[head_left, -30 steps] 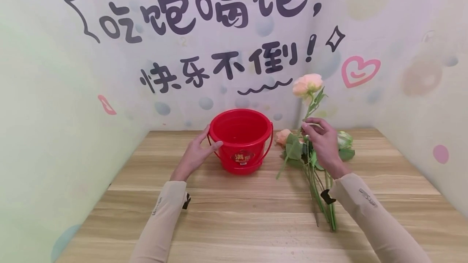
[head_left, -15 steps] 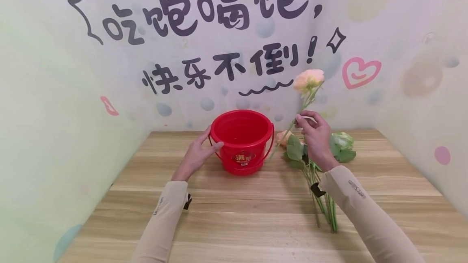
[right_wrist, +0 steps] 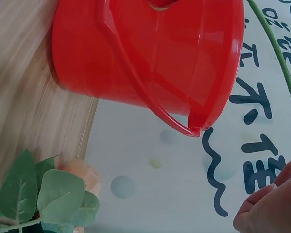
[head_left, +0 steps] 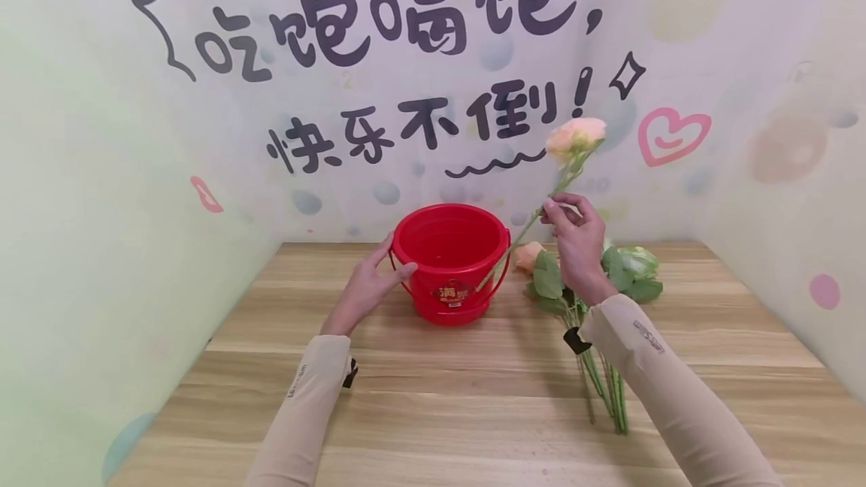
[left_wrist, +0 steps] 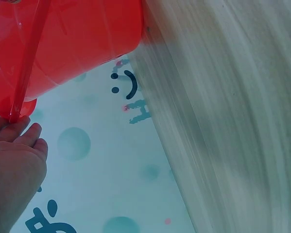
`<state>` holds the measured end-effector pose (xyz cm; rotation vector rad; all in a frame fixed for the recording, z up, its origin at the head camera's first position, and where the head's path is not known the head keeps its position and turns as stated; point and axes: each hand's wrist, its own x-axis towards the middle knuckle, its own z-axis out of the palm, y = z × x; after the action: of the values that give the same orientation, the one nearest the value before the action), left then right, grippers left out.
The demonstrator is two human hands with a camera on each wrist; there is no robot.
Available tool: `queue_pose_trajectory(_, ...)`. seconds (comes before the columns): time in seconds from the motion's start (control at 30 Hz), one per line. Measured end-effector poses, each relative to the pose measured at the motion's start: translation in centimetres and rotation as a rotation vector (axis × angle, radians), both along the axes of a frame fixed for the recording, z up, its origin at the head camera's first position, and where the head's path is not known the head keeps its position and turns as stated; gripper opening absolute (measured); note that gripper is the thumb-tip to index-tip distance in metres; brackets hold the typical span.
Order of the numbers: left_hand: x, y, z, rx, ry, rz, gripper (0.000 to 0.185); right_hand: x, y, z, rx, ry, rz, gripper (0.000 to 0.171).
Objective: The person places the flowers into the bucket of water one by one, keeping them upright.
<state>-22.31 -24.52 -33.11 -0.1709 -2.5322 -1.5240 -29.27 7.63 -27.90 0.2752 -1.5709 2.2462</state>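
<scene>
A red plastic bucket (head_left: 446,261) stands on the wooden table (head_left: 433,412) near the back wall. My left hand (head_left: 379,270) rests against its left side, fingers fairly straight and thumb on the front; in the left wrist view the left hand (left_wrist: 14,160) touches the bucket (left_wrist: 62,43) by its handle mount. My right hand (head_left: 560,210) pinches the stem of a peach rose (head_left: 575,135), held up tilted. The stem's lower end hangs beside the bucket's right side. In the right wrist view, the stem (right_wrist: 276,53) crosses above the bucket (right_wrist: 150,58).
More artificial flowers (head_left: 609,276) with green leaves lie on the table right of the bucket, stems (head_left: 605,389) pointing toward me. A peach bloom (head_left: 528,254) lies among them. Decorated walls close in the table at the back and on both sides.
My right hand has lifted the peach rose up and leftward, off the pile and toward the bucket. The left hand stays on the bucket.
</scene>
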Motion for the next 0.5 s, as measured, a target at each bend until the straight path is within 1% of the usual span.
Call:
queue_pose_trajectory(0.33, 0.02, 0.03, -0.01, 0.004, -0.007, 0.003, 0.089, -0.43, -0.64, 0.5, -0.065, 0.025, -0.03, 0.007)
queue_pose_trajectory(0.5, 0.03, 0.11, -0.01, 0.011, -0.011, 0.009, 0.088, -0.78, -0.96, 0.25, -0.061, 0.024, -0.036, 0.003)
